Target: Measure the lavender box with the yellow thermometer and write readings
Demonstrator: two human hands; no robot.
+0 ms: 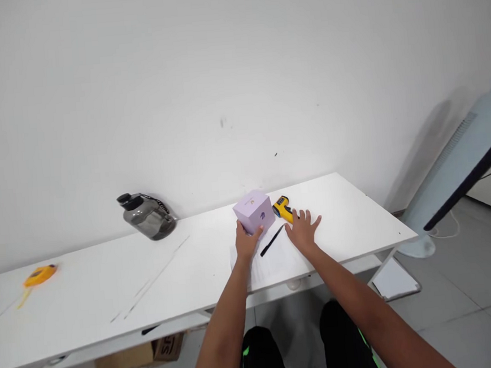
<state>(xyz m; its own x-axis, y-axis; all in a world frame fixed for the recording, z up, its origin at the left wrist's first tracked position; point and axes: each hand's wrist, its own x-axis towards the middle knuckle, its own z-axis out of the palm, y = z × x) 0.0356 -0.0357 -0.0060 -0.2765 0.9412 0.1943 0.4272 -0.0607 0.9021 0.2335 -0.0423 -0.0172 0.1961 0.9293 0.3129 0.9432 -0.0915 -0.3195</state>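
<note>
My left hand (247, 241) grips the lower front of a pale purple box (253, 209), thumb on one side and fingers on the other. The box has small printed marks on its top and side. My right hand (303, 231) has its fingers spread, palm down, over the handle end of a yellow and black infrared thermometer (282, 208). Part of that handle is hidden by the fingers. Between my two hands a black pen (272, 241) lies at a slant across a white sheet of paper (273, 264).
On the white table (180, 280), a grey see-through water bottle (149, 217) stands by the wall. A yellow-orange tape measure (40, 275) lies far left. Under the table is a cardboard box (127, 360). A tall pale appliance (452, 167) stands right of the table.
</note>
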